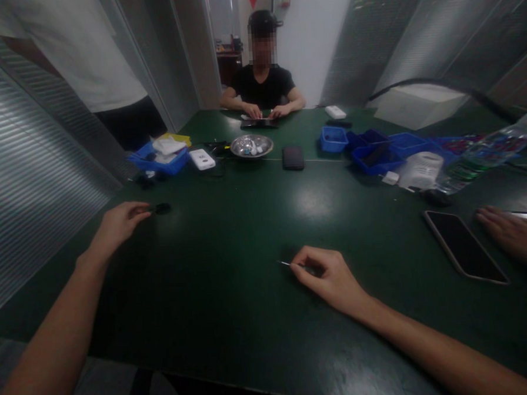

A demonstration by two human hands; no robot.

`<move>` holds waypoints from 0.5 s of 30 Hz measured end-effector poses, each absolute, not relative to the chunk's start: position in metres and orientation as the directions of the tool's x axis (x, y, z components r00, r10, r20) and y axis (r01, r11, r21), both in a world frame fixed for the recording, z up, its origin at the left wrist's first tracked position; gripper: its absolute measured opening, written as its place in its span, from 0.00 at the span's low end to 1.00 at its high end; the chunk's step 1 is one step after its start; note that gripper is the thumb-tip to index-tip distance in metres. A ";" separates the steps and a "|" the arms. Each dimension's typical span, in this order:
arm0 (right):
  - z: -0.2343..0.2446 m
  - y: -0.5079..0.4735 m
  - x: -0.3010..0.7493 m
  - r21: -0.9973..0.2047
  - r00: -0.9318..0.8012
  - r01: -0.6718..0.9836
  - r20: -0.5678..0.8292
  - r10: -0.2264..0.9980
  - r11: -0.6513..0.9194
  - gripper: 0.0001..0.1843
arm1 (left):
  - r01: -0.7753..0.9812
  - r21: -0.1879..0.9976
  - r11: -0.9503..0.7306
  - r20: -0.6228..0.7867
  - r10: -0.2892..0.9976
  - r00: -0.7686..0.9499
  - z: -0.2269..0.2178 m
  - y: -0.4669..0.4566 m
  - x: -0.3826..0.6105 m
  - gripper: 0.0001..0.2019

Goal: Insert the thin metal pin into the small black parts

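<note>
My left hand reaches out over the dark green table, its fingers pinched on a small black object that rests on the surface. My right hand lies on the table near the middle, fingers curled round a thin metal tool whose tip pokes out to the left. A dark phone lies face up to the right of my right hand.
Another person's hand rests at the right edge by the phone. A person in black sits at the far end, hands on a device. A metal dish, blue trays, a white device and a black case lie across the middle.
</note>
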State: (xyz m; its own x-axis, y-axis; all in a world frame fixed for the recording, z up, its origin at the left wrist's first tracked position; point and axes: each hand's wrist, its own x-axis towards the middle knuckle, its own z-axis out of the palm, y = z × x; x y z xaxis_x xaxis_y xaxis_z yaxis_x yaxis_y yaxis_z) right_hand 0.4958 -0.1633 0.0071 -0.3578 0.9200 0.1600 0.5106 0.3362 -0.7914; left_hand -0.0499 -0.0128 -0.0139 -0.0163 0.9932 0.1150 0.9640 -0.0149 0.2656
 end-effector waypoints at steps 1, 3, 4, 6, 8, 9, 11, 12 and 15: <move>0.007 -0.163 0.496 -0.791 -0.358 0.511 0.159 0.920 0.336 0.10 | 0.966 0.256 -0.041 0.135 0.991 0.006 -0.015 -0.013 -0.050 0.19; 0.006 -0.163 0.496 -0.793 -0.357 0.509 0.159 0.921 0.334 0.10 | 0.971 0.227 -0.072 0.164 0.986 0.035 -0.015 -0.012 -0.050 0.17; 0.006 -0.163 0.496 -0.794 -0.357 0.508 0.159 0.920 0.334 0.10 | 0.974 0.216 -0.074 0.169 0.985 0.037 -0.015 -0.012 -0.049 0.16; 0.006 -0.163 0.496 -0.795 -0.357 0.507 0.158 0.921 0.333 0.10 | 0.977 0.206 -0.047 0.155 0.988 0.015 -0.014 -0.012 -0.047 0.15; 0.006 -0.163 0.496 -0.796 -0.358 0.506 0.157 0.920 0.333 0.10 | 0.976 0.216 0.010 0.124 0.992 -0.038 -0.011 -0.013 -0.043 0.14; 0.006 -0.163 0.496 -0.797 -0.359 0.505 0.155 0.920 0.331 0.10 | 0.973 0.229 0.041 0.114 0.991 -0.068 -0.010 -0.014 -0.040 0.14; 0.005 -0.163 0.496 -0.801 -0.361 0.499 0.155 0.920 0.331 0.10 | 0.959 0.272 0.076 0.132 0.984 -0.115 -0.006 -0.017 -0.035 0.15; 0.005 -0.163 0.496 -0.801 -0.363 0.498 0.155 0.919 0.332 0.10 | 0.950 0.300 0.084 0.155 0.979 -0.135 -0.005 -0.019 -0.032 0.15; 0.004 -0.163 0.497 -0.798 -0.364 0.501 0.158 0.918 0.336 0.10 | 0.890 0.434 0.141 0.192 0.950 -0.244 -0.001 -0.022 -0.023 0.16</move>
State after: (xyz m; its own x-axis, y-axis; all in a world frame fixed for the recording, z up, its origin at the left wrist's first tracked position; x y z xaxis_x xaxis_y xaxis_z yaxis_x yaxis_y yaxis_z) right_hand 0.4967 -0.1630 0.0038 -0.3639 0.9180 0.1577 0.5011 0.3357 -0.7976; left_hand -0.0225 -0.0224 -0.0015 -0.2443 0.9505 0.1921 0.8899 0.1411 0.4338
